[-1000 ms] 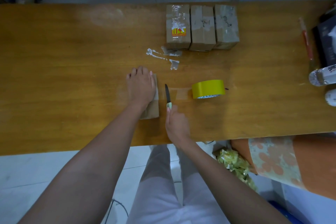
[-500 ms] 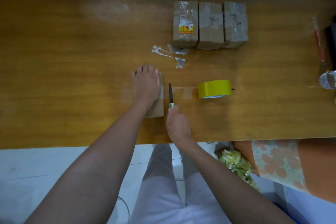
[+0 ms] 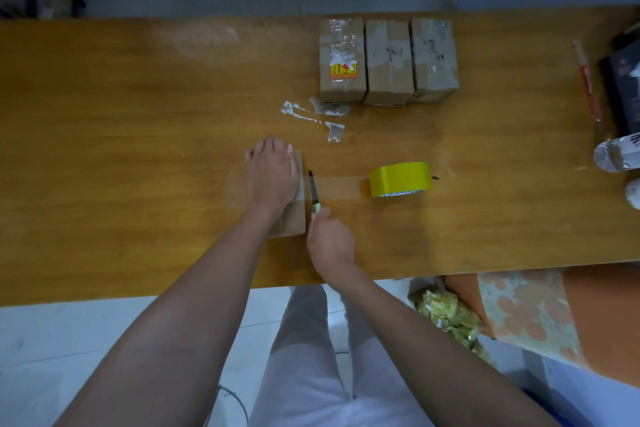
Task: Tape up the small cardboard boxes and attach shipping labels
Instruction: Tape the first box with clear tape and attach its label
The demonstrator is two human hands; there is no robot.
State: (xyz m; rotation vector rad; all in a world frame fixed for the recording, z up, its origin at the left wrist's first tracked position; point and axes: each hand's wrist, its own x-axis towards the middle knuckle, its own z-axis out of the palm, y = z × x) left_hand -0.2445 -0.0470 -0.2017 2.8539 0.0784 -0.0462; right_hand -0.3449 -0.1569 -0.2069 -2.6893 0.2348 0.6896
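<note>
Cutting the tape at the box

My left hand [image 3: 272,175] lay flat on the small box [image 3: 294,215], pinning it; my right hand [image 3: 329,239] gripped the knife [image 3: 314,192], blade just right of the box across the clear strip running to the tape roll [image 3: 400,179]; the box seemed light, likely to slide.

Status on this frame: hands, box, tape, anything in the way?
Left hand flat on box. Right hand grips knife, blade at tape strip running to yellow roll. Nothing in the way.
</note>
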